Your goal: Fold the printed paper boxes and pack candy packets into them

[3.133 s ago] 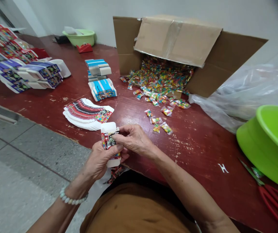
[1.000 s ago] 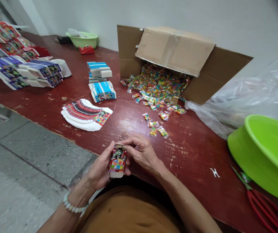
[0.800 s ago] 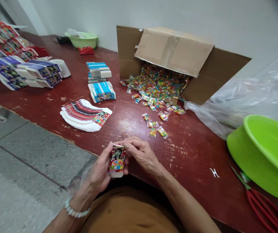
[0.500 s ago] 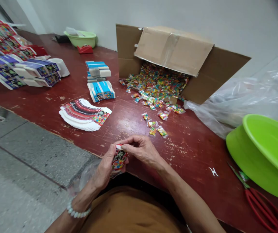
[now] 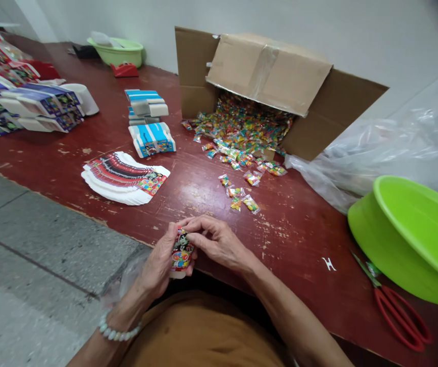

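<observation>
A small printed candy box (image 5: 181, 253), red and black with colourful pictures, is upright near the table's front edge. My left hand (image 5: 160, 262) wraps around its side, fingers closed on it. My right hand (image 5: 215, 239) pinches the top end of the same box, thumb on its front. A white flap shows at the bottom end. Ahead and to the left lies a fanned stack of flat printed cartons (image 5: 127, 178). Several small clear packets of coloured candy (image 5: 250, 204) rest on the table beyond my right hand.
A cardboard box (image 5: 268, 71) on its side spills candy packets (image 5: 249, 125). At the right are a green basin (image 5: 402, 239), red-handled scissors (image 5: 398, 313) and plastic sheeting (image 5: 394, 148). Blue carton bundles (image 5: 152, 137) and purple ones (image 5: 43, 102) stand left; a pale green basin (image 5: 121, 51) is behind.
The white flap at the box's top no longer shows, and a white flap is now visible at its bottom. Both hands keep hold of it. The view has shifted slightly.
</observation>
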Available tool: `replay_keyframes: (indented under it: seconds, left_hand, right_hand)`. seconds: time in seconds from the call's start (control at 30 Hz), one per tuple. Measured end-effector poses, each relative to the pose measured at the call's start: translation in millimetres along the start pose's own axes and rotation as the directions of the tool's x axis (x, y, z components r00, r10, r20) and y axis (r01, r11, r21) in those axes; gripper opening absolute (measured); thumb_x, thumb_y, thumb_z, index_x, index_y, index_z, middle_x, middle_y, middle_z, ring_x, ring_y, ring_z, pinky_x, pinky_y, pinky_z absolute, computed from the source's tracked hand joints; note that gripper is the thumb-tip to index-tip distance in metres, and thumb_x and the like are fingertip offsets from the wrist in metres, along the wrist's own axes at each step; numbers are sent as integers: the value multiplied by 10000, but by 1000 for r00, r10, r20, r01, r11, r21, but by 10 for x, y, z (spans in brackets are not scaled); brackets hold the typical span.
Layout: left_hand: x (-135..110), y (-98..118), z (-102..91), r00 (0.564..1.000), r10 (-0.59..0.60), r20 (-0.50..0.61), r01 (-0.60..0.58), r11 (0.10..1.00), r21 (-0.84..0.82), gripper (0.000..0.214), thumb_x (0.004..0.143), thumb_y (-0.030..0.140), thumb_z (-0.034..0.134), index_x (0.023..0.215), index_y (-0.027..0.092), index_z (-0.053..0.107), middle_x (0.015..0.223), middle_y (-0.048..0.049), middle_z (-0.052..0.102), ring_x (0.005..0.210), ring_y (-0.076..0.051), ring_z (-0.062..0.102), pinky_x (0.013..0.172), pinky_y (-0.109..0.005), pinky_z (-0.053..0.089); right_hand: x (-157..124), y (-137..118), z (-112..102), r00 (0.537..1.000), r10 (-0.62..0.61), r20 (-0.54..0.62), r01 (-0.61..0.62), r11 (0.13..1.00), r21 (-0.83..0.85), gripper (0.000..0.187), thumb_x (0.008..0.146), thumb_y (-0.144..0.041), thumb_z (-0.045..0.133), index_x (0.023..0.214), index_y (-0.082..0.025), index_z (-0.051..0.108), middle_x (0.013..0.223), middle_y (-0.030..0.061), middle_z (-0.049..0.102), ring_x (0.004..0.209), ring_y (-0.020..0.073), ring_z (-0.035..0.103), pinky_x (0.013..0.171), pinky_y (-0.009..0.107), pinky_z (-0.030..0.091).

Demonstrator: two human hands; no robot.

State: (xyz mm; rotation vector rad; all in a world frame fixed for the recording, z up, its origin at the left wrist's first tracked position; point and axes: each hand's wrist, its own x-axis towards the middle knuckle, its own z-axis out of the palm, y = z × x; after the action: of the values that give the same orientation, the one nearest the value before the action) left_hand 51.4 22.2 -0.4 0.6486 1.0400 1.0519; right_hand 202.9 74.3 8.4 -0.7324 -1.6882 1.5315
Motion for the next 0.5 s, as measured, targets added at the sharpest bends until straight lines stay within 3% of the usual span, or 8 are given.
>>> replay_keyframes:
  seconds: [0.1, 0.17, 0.27, 0.33, 0.4, 0.43, 0.5]
  left_hand:
    - [22, 5, 22, 1000, -16, -2, 16, 999, -39, 847, 804, 770, 636, 1414, 195, 517, 640, 3, 686, 416, -175, 626, 409, -246, 484]
    - [4, 8, 30, 1000, -21, -6, 21, 997, -74, 798, 792, 688, 724, 1406, 235, 491, 706, 2, 714, 455, -192, 663, 440, -268, 526]
    - [-100, -28, 12, 995, -91, -29, 85, 983, -164, 588, 770, 430, 855, 1249, 246, 569, 851, -41, 777, 650, -240, 759, 622, -333, 620]
    - [-212, -95, -44, 980, -197, -23, 184, 949, -255, 464, 740, 334, 888, 1113, 204, 645, 968, -97, 797, 861, -280, 780, 822, -404, 630]
    - [-331, -179, -151, 955, -297, -1, 284, 913, -292, 401, 722, 307, 900, 1044, 182, 697, 1045, -116, 792, 986, -293, 754, 926, -444, 597]
    - [-385, -216, -228, 943, -332, 5, 320, 907, -272, 379, 714, 305, 904, 1020, 188, 712, 1032, -101, 791, 975, -283, 747, 913, -438, 595]
    - [-472, -262, -427, 941, -337, 1, 333, 931, -150, 313, 706, 323, 906, 933, 212, 721, 902, -49, 781, 845, -231, 729, 809, -356, 590]
  right_hand:
    - [-27, 60, 24, 1000, -22, -15, 22, 1000, -23, 127, 945, -276, 627, 980, -226, 738, 1218, 44, 726, 924, 154, 689, 684, 248, 553]
    - [-19, 57, -70, 999, -34, -35, 29, 992, -126, 144, 947, -283, 628, 1016, -234, 744, 1163, 41, 736, 957, 164, 686, 764, 280, 553]
    - [-12, 10, -437, 966, -69, -249, -38, 915, -402, 220, 951, -331, 631, 1108, -219, 735, 1083, 63, 728, 953, 192, 668, 863, 343, 526]
    - [-40, 8, -765, 885, -97, -455, -220, 775, -593, 267, 949, -332, 622, 1158, -196, 717, 1134, 106, 691, 946, 221, 647, 854, 373, 511]
    - [-101, 62, -1060, 790, -56, -610, -480, 562, -673, 279, 925, -342, 655, 1139, -175, 720, 1180, 161, 644, 1041, 284, 616, 898, 424, 485]
    - [-140, 107, -1172, 757, -6, -653, -573, 473, -669, 281, 903, -368, 686, 1101, -173, 727, 1165, 172, 632, 1057, 308, 605, 893, 435, 479]
    - [-219, 208, -1312, 732, 57, -679, -639, 401, -656, 267, 855, -385, 735, 1030, -184, 727, 1126, 161, 627, 1056, 321, 593, 868, 425, 471]
